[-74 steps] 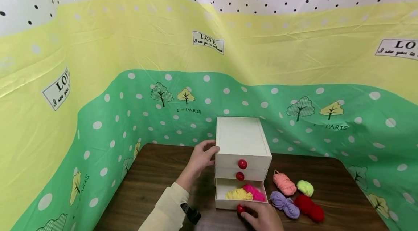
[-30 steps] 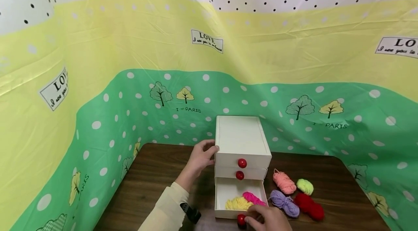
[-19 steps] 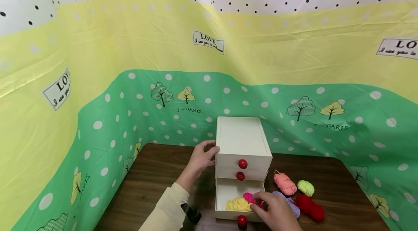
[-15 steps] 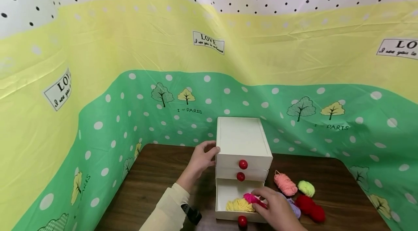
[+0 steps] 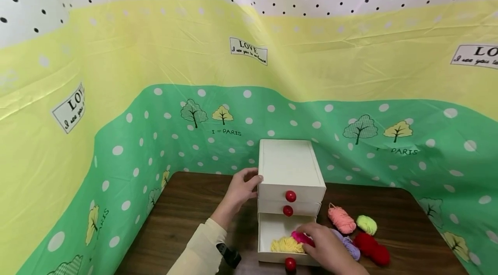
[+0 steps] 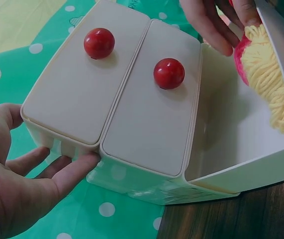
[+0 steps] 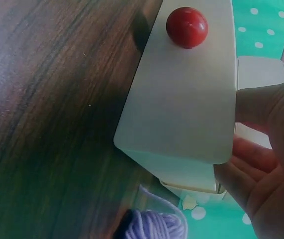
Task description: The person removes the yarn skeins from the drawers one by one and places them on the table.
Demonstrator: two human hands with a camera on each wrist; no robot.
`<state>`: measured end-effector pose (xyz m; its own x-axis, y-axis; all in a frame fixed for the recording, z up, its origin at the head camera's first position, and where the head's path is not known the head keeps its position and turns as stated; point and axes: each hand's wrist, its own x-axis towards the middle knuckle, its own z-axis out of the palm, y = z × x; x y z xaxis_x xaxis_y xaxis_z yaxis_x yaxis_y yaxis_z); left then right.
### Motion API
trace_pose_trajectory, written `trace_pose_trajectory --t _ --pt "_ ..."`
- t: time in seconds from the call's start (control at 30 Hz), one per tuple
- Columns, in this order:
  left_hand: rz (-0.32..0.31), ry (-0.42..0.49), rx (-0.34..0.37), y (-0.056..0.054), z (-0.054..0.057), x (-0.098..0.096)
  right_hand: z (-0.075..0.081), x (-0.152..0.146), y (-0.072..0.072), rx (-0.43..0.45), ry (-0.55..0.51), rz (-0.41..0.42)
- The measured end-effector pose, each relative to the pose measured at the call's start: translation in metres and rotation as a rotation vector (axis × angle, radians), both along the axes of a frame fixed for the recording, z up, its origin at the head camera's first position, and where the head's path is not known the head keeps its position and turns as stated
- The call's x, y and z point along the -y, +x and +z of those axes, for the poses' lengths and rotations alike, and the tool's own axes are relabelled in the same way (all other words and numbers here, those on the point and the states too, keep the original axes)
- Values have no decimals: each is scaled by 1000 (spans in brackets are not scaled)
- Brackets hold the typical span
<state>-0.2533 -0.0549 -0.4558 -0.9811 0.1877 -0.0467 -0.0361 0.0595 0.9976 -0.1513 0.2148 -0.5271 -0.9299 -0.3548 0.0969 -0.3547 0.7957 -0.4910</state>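
Observation:
A white drawer cabinet (image 5: pixel 289 164) stands on the table, its bottom drawer (image 5: pixel 268 223) pulled out. Inside that drawer lie a yellow yarn skein (image 5: pixel 287 244) and a magenta yarn skein (image 5: pixel 298 237). My right hand (image 5: pixel 324 247) reaches over the drawer's right side and pinches the magenta skein, whose right part is hidden by the fingers. My left hand (image 5: pixel 240 186) rests against the cabinet's left side, thumb near the upper front corner. In the left wrist view, the left fingertips (image 6: pixel 84 167) touch the side wall.
Right of the cabinet lie several yarn skeins on the wooden table: salmon (image 5: pixel 342 219), light green (image 5: pixel 367 225), purple (image 5: pixel 349 247) and red (image 5: pixel 371 248). The upper two drawers, with red knobs (image 5: pixel 290 196), are shut. A patterned curtain (image 5: pixel 218 149) hangs behind.
The bottom drawer has come further out. My right hand has let go of its red knob, moved up and right, and taken hold of the magenta skein. My left hand has stayed put.

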Motion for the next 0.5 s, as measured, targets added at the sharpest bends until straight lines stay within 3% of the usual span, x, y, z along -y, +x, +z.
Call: trace_pose_trajectory --t 0.13,0.5 --pt "1 3 2 0 0 1 1 1 -6 7 19 51" --pt "-2 32 1 -1 -1 1 2 5 -17 50 93 95"
